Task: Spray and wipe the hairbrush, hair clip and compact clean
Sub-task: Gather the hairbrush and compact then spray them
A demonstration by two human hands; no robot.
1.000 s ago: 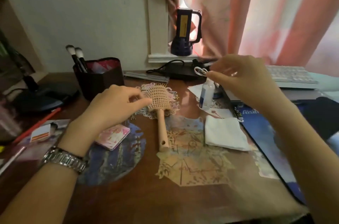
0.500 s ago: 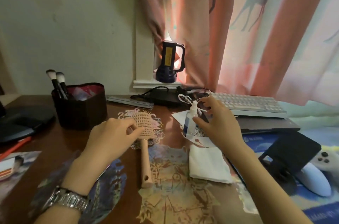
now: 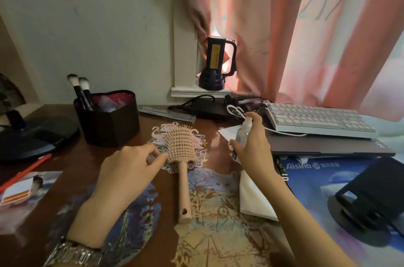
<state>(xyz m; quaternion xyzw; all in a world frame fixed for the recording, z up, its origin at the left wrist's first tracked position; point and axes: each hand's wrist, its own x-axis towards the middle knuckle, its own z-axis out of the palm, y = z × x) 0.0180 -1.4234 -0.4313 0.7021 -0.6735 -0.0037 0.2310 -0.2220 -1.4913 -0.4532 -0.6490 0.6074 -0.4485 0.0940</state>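
A: What's nearest?

B: A watch (image 3: 75,252) on the left wrist, low at the left edge. Above it the left hand (image 3: 124,171) lies over the bench (image 3: 91,157), fingers loosely spread, holding nothing; its fingertips (image 3: 160,156) touch the left edge of the brush head.

A: And the brush?

B: The brush (image 3: 182,164) lies flat on the bench, bristles up, handle pointing toward the person, head resting on a pale paper cutout (image 3: 197,153).

A: The right hand?

B: The right hand (image 3: 254,146) is closed around a small spray bottle (image 3: 242,133), upright, with the index finger up on the nozzle. It sits just right of the brush head. A folded white tissue (image 3: 254,199) lies under the forearm, right of the handle.

A: Clip and compact?

B: I can't pick out either.

A: Farther back?

B: A dark pot (image 3: 109,118) with two makeup brushes (image 3: 79,89) at the left, a keyboard (image 3: 317,121) at the right on a closed laptop (image 3: 328,146), white scissors (image 3: 235,110) behind the bottle. Beyond, a dark torch (image 3: 216,63) on the sill against pink curtains (image 3: 306,26).
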